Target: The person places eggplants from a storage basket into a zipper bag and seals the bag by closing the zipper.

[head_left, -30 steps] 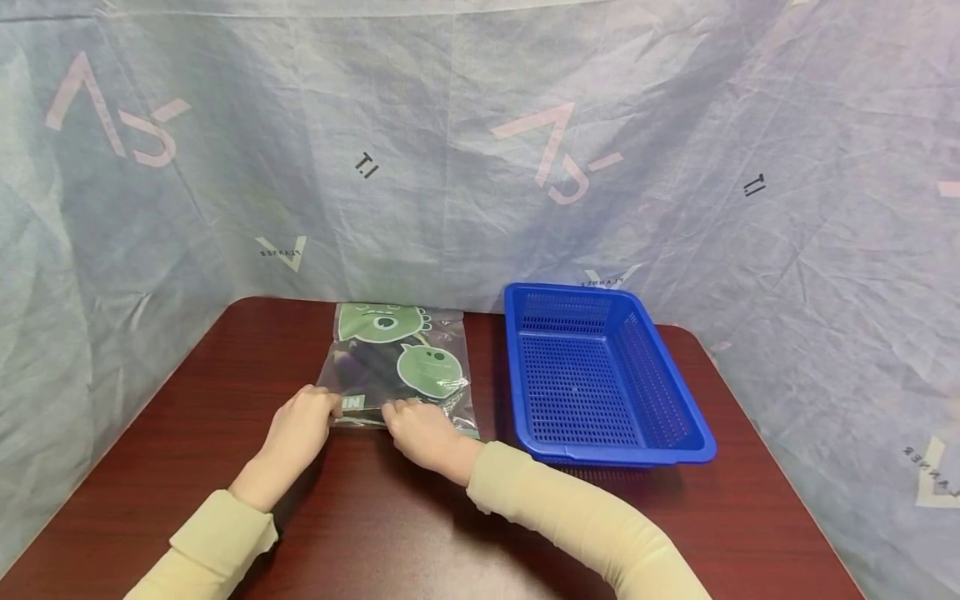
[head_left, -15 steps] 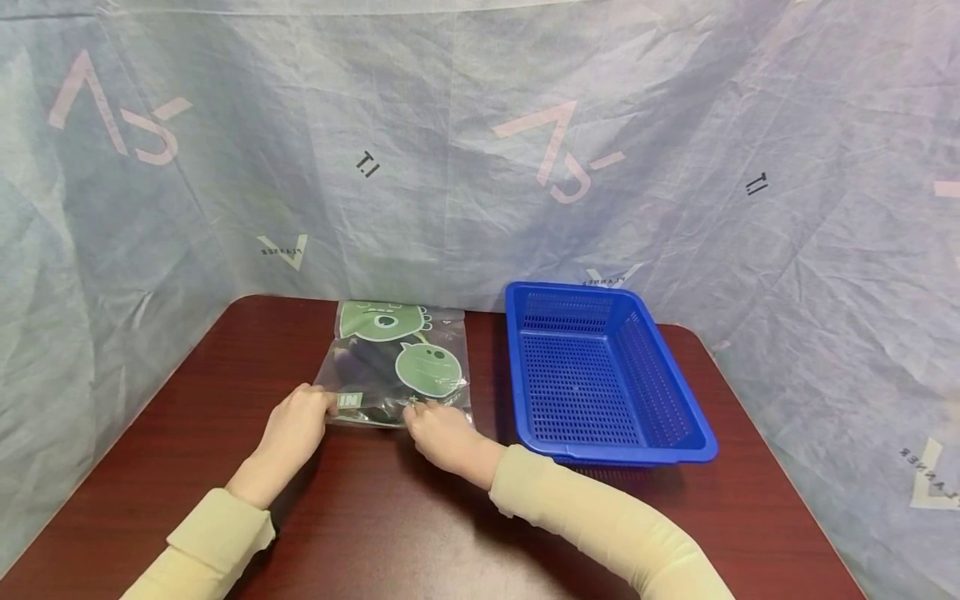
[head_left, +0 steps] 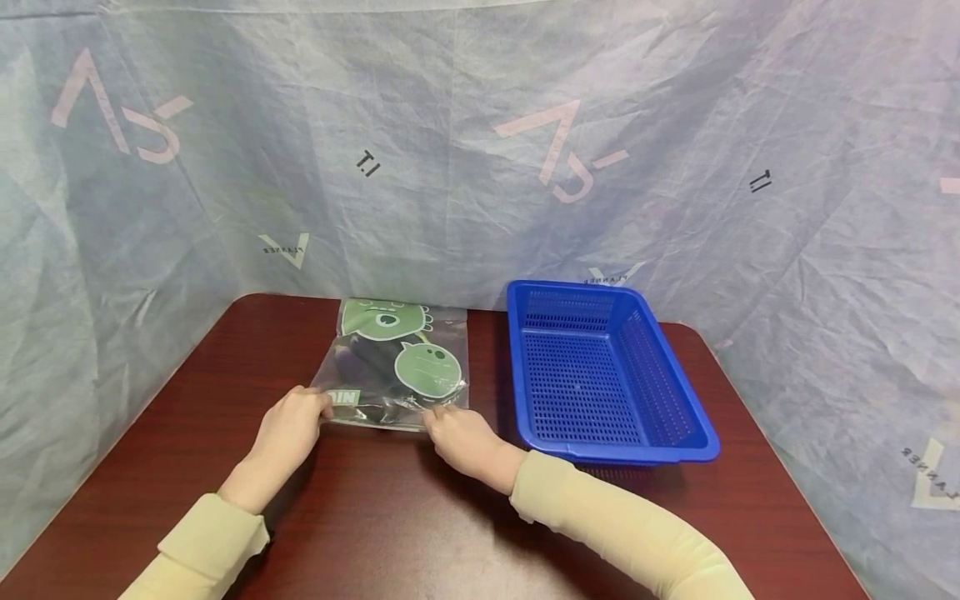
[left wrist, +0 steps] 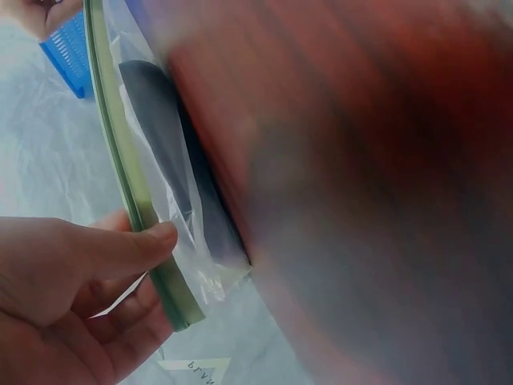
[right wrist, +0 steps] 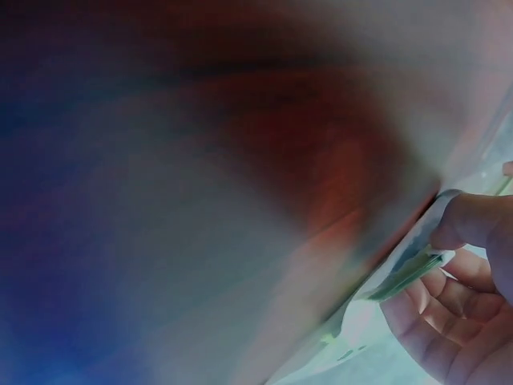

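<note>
A clear zip bag [head_left: 429, 369] printed with green cartoon figures lies on the table with its mouth toward me. Dark, purplish long things [left wrist: 159, 112] show through its plastic. At the mouth's left end, my left hand [head_left: 288, 427] pinches the green zip strip [left wrist: 120, 152] between thumb and fingers. My right hand [head_left: 467, 440] pinches the strip near its right end, thumb on one side and curled fingers [right wrist: 437, 313] on the other. The strip stretches between the two hands.
A blue perforated plastic basket [head_left: 517, 375] stands right of the bag, close to my right forearm. Behind the dark red table [head_left: 375, 525] hangs a grey printed sheet [head_left: 450, 167], which also encloses both sides.
My right hand has slid rightward along the bag's mouth, from near its middle to near its right end. The left hand has shifted slightly left, still holding its end.
</note>
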The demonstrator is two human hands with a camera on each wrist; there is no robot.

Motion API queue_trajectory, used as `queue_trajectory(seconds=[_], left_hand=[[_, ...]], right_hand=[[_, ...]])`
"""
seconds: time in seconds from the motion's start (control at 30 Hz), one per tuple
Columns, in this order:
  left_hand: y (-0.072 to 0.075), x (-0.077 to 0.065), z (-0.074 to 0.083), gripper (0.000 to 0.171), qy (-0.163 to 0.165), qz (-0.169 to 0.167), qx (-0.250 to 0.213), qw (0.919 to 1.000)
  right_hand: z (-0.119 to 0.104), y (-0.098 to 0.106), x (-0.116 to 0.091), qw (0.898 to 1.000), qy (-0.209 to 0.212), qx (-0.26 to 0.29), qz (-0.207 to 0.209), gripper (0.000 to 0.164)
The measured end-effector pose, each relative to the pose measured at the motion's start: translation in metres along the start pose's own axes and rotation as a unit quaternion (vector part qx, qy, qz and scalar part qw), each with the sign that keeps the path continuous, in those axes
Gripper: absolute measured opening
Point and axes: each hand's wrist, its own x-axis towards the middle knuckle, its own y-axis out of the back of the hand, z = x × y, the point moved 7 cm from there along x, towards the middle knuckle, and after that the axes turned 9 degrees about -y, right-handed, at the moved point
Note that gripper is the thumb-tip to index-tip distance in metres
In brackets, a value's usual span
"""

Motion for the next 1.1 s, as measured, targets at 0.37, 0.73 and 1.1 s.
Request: queue_trajectory(seconds=[0.37, 0.73, 1.1], left_hand=[[0.003, -0.006, 0.002, 0.023, -0.006, -0.014, -0.009, 0.9998], [0.004, -0.012, 0.002, 0.026, 0.001, -0.037, -0.019, 0.9991], [0.001, -0.010, 0.004, 0.025, -0.025, -0.086, -0.022, 0.9957]], right_hand=[[0.015, 0.001, -0.016, 1.000, -0.016, -0.002, -0.002, 0.012], [0.013, 0.001, -0.026, 1.000, -0.003, -0.006, -0.001, 0.005], [0.013, 0.015, -0.027, 1.000, -0.003, -0.007, 0.021, 0.007]])
